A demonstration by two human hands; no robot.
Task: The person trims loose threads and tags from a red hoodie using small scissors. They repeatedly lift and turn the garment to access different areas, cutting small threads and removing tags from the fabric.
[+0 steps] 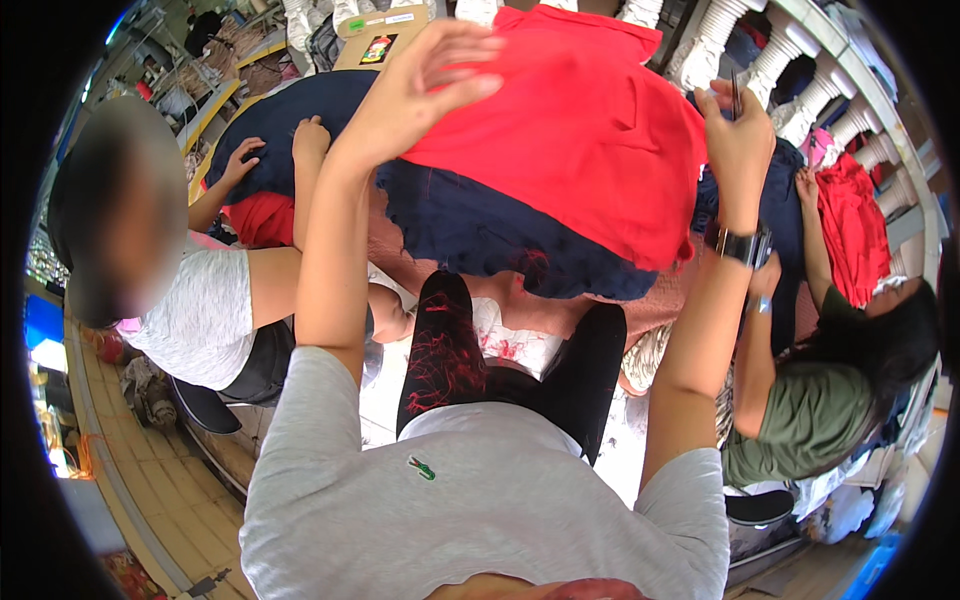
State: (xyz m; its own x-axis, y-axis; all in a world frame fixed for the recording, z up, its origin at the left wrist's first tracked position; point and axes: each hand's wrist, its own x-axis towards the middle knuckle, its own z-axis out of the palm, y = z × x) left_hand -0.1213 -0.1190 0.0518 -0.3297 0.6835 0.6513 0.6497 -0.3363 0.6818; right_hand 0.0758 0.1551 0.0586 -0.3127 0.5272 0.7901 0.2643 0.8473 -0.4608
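Observation:
A red cloth (590,140) lies spread over a dark navy cloth (500,235) in front of me. My left hand (430,80) rests flat on the red cloth's upper left part, fingers stretched out and apart. My right hand (737,135) is at the red cloth's right edge, pinching a thin dark tool (736,95) that sticks up between the fingers. A dark watch (738,245) sits on that wrist. My legs in black and red patterned leggings (445,350) show below the cloths.
A person in a white shirt (200,315) sits at the left with both hands on the navy cloth. Another person in a green shirt (800,415) sits at the right, one hand (805,185) on it. More red fabric (855,230) and white balusters (800,60) stand at the right.

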